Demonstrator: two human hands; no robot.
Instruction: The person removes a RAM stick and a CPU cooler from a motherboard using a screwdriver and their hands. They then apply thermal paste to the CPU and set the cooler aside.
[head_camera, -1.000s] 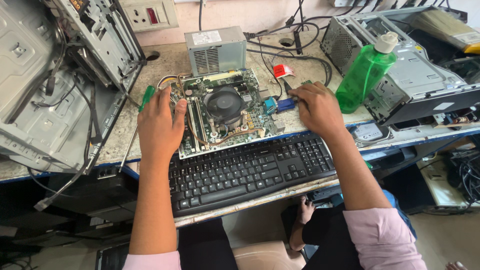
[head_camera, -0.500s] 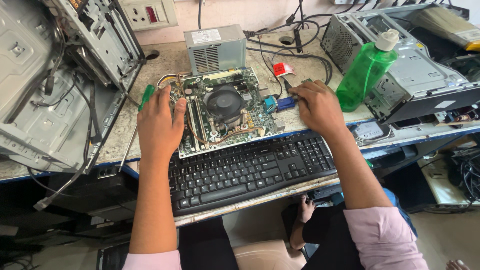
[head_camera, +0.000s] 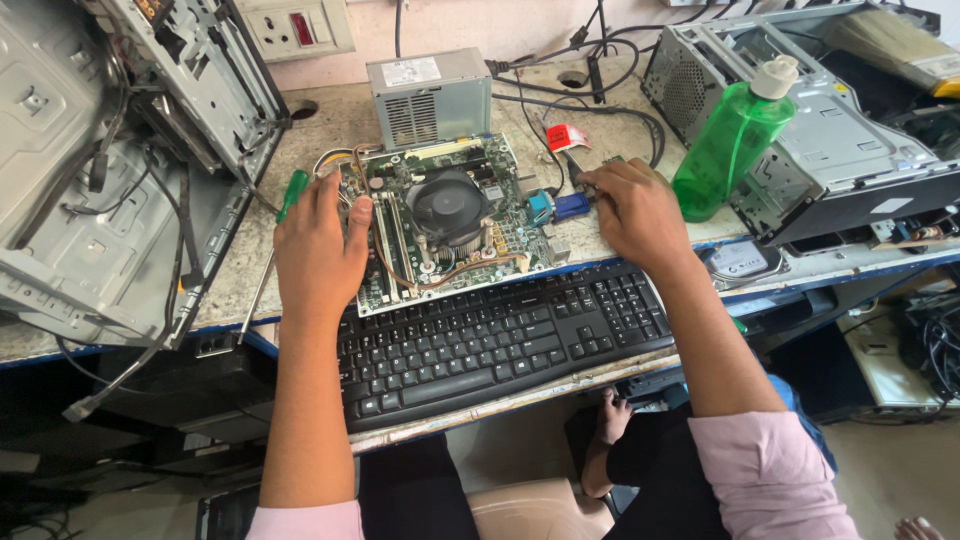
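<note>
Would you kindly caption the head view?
Both hands, left hand and right hand, rest on a motherboard behind a keyboard.

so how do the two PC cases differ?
The left case is tipped open and mostly bare metal inside, with loose cables hanging out. The right case lies flat with its drive cage in place, and a green bottle stands against it. Both are grey steel and flank the motherboard on the bench.
</note>
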